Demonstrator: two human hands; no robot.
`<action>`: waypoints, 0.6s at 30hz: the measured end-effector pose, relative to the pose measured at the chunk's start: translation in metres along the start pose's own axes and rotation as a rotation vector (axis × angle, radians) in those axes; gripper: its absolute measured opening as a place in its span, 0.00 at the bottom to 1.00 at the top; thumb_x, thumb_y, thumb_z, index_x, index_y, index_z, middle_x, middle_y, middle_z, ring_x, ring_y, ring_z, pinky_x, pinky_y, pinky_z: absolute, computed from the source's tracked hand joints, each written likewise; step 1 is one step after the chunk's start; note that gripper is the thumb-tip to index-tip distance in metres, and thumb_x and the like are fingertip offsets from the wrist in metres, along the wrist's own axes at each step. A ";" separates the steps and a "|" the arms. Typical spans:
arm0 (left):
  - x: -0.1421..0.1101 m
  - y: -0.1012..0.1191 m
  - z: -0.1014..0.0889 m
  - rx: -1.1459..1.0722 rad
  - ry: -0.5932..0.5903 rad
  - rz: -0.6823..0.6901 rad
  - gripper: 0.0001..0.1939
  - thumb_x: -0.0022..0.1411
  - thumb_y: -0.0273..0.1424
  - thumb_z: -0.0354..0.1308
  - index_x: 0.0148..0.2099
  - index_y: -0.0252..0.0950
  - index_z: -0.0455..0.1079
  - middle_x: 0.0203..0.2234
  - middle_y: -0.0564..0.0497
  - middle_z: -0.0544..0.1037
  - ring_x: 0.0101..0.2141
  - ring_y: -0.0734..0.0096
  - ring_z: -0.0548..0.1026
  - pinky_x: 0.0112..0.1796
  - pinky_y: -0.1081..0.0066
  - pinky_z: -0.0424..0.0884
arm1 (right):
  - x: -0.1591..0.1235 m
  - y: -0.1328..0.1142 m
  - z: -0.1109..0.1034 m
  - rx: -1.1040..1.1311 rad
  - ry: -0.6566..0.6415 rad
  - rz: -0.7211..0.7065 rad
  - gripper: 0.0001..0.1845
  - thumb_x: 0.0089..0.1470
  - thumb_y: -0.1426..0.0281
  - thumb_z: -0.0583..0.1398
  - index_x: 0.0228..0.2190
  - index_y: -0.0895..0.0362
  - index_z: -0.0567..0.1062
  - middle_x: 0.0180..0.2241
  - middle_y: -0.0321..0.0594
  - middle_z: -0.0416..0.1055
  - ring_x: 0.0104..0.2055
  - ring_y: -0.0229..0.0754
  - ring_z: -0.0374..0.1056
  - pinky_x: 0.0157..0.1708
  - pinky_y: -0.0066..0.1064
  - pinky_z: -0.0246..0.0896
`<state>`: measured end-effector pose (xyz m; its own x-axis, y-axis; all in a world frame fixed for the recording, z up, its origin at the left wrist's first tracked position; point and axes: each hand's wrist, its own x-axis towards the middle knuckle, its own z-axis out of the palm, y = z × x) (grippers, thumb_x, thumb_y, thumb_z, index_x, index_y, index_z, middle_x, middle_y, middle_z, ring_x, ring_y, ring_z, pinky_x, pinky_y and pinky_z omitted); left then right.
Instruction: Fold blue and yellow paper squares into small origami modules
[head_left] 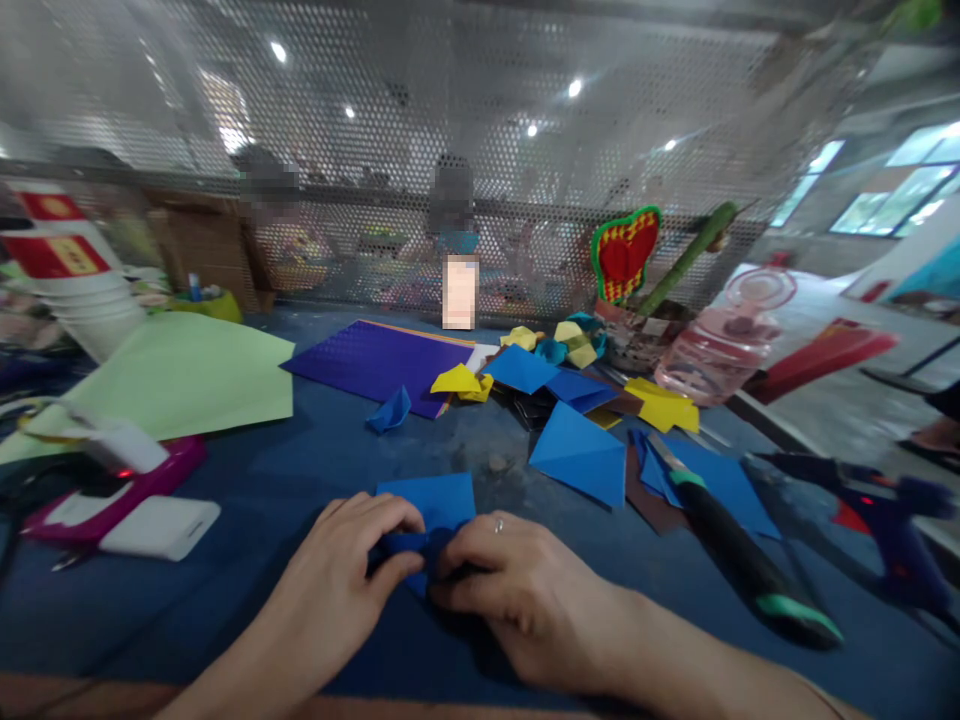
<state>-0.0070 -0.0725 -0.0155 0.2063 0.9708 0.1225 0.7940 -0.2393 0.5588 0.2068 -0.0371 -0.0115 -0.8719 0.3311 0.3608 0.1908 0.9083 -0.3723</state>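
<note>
Low over the front of the blue table, both my hands grip a blue sheet of paper point(442, 495) that is partly folded. My left hand point(352, 565) pinches a narrow folded edge between thumb and forefinger. On the other side, my right hand point(517, 580), with a ring on one finger, closes its fingertips on the paper's right part. The paper's lower portion is mostly hidden behind my fingers. Beyond it lies a small folded blue paper piece point(389, 410). Another blue paper square point(579, 453) rests to the right, near my right hand.
A utility knife point(750, 555) and a glue gun point(892, 510) lie on the right. At left are a magenta power strip point(161, 478), a white adapter point(161, 527) and a light green sheet point(217, 375). Purple paper point(375, 360), yellow folded pieces point(457, 380) and a pink bottle point(716, 345) stand farther back.
</note>
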 end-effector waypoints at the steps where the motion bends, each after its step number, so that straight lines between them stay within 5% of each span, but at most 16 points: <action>1: 0.000 0.000 -0.002 -0.020 -0.006 -0.010 0.03 0.59 0.29 0.57 0.37 0.42 0.70 0.34 0.55 0.77 0.38 0.65 0.72 0.41 0.63 0.65 | 0.000 0.000 0.000 -0.004 0.000 0.001 0.17 0.50 0.81 0.55 0.38 0.58 0.78 0.41 0.40 0.74 0.42 0.39 0.69 0.42 0.32 0.64; 10: -0.001 -0.012 -0.026 -0.152 -0.250 0.189 0.10 0.61 0.27 0.57 0.31 0.46 0.75 0.32 0.59 0.76 0.37 0.74 0.72 0.44 0.71 0.63 | 0.001 0.000 -0.004 -0.046 -0.034 -0.016 0.18 0.50 0.80 0.54 0.40 0.56 0.77 0.42 0.41 0.74 0.40 0.39 0.69 0.41 0.32 0.64; 18: -0.003 -0.003 -0.014 -0.036 -0.159 0.123 0.10 0.60 0.29 0.56 0.26 0.41 0.72 0.28 0.56 0.74 0.34 0.70 0.71 0.39 0.68 0.63 | 0.001 -0.003 -0.005 -0.088 -0.088 -0.101 0.16 0.52 0.77 0.54 0.41 0.56 0.76 0.42 0.40 0.74 0.40 0.39 0.69 0.40 0.33 0.63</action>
<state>-0.0181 -0.0742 -0.0066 0.3903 0.9186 0.0618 0.7373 -0.3520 0.5766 0.2076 -0.0379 -0.0053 -0.9239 0.2168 0.3152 0.1354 0.9559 -0.2606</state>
